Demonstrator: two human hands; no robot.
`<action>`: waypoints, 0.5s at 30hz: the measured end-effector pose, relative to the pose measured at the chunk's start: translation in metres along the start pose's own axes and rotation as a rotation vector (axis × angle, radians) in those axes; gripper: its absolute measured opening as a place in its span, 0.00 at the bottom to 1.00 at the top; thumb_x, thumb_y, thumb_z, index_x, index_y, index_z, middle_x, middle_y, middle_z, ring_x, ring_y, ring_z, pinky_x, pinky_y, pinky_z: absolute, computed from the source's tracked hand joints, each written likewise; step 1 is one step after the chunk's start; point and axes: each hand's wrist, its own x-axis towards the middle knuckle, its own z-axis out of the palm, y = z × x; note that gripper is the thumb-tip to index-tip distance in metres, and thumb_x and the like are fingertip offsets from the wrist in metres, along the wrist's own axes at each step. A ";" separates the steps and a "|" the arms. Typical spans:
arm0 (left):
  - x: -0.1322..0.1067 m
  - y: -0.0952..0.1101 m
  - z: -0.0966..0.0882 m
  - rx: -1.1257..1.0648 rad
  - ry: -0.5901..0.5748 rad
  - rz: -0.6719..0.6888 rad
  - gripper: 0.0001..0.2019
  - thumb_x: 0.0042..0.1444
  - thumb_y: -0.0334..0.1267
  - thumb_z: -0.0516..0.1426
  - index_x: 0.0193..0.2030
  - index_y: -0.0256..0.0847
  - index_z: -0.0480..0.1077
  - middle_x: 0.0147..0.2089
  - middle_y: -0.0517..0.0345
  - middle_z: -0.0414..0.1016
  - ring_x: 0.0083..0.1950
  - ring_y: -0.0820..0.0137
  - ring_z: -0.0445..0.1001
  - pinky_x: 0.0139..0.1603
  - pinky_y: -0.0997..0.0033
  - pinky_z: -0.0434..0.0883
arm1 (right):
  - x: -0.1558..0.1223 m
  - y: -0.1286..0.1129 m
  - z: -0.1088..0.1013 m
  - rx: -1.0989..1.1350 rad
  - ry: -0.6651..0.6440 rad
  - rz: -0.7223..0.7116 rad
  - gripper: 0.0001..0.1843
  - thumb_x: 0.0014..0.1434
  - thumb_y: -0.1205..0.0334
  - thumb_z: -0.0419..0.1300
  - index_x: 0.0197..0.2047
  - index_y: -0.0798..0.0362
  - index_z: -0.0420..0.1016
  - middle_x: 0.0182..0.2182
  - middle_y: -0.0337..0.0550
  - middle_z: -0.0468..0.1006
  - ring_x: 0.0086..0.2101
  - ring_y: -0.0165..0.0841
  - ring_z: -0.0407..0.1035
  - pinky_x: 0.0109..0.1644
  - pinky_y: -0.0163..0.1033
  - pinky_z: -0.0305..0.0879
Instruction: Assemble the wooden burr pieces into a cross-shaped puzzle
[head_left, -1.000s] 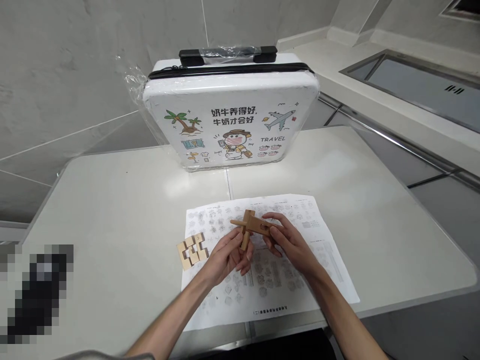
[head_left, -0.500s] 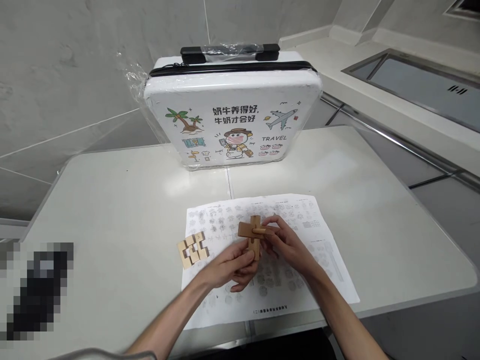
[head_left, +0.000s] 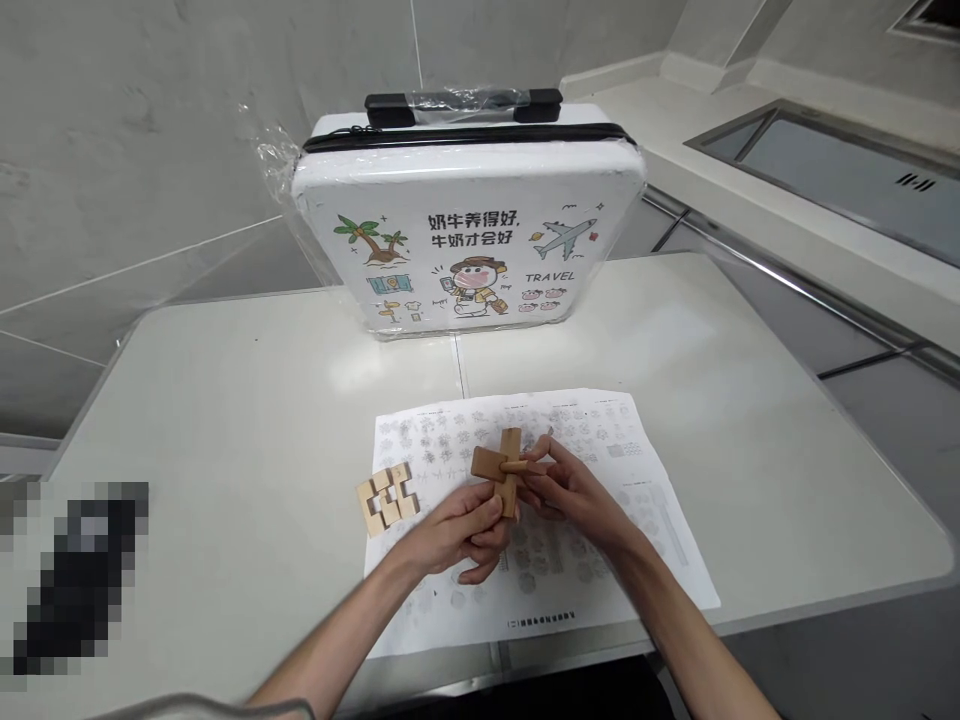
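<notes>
Over a printed sheet, both hands are on a brown wooden interlocking puzzle [head_left: 489, 463] made of crossed bars. My left hand [head_left: 472, 525] is closed around the lower end of its upright bar, thumb in front. My right hand [head_left: 561, 484] pinches the puzzle's right side, where a thin lighter wooden rod [head_left: 514, 467] juts to the left across the crossing. Part of the puzzle is hidden behind my fingers. To the left, several pale notched wooden pieces [head_left: 388, 497] lie together, partly on the printed sheet [head_left: 600, 590].
A white suitcase [head_left: 405, 180] in clear plastic wrap stands upright at the back of the light table [head_left: 225, 420]. Behind it is a grey tiled wall [head_left: 187, 120]. A blurred dark object [head_left: 79, 580] appears at the lower left, and a counter [head_left: 622, 100] runs along the right.
The puzzle has turned slightly in my hands, its left bar shifting a little leftward. Both hands keep their hold on it.
</notes>
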 end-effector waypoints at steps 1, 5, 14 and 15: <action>0.000 0.000 0.000 -0.008 -0.004 -0.001 0.16 0.69 0.52 0.60 0.45 0.40 0.67 0.24 0.72 0.52 0.17 0.81 0.46 0.14 0.82 0.63 | 0.000 0.001 -0.001 -0.008 -0.005 -0.008 0.18 0.69 0.43 0.65 0.44 0.47 0.64 0.25 0.32 0.72 0.23 0.27 0.58 0.25 0.32 0.46; 0.002 0.000 0.000 -0.017 0.002 0.021 0.16 0.70 0.52 0.58 0.47 0.39 0.69 0.22 0.71 0.55 0.16 0.81 0.49 0.14 0.81 0.64 | 0.000 0.001 -0.005 -0.057 -0.052 -0.018 0.18 0.71 0.42 0.61 0.46 0.47 0.66 0.27 0.33 0.75 0.21 0.26 0.59 0.24 0.33 0.50; 0.007 -0.001 0.000 0.031 0.179 0.082 0.24 0.72 0.59 0.52 0.39 0.38 0.70 0.20 0.68 0.59 0.15 0.79 0.51 0.14 0.79 0.64 | -0.003 -0.008 -0.006 -0.090 -0.158 0.066 0.20 0.73 0.42 0.57 0.47 0.51 0.73 0.27 0.37 0.76 0.20 0.28 0.61 0.26 0.37 0.56; 0.007 0.000 0.001 0.036 0.193 0.080 0.24 0.72 0.60 0.52 0.39 0.38 0.70 0.21 0.68 0.59 0.15 0.79 0.51 0.14 0.78 0.64 | -0.004 -0.007 -0.007 -0.064 -0.147 0.070 0.19 0.73 0.42 0.58 0.45 0.52 0.73 0.27 0.37 0.76 0.21 0.28 0.61 0.26 0.37 0.56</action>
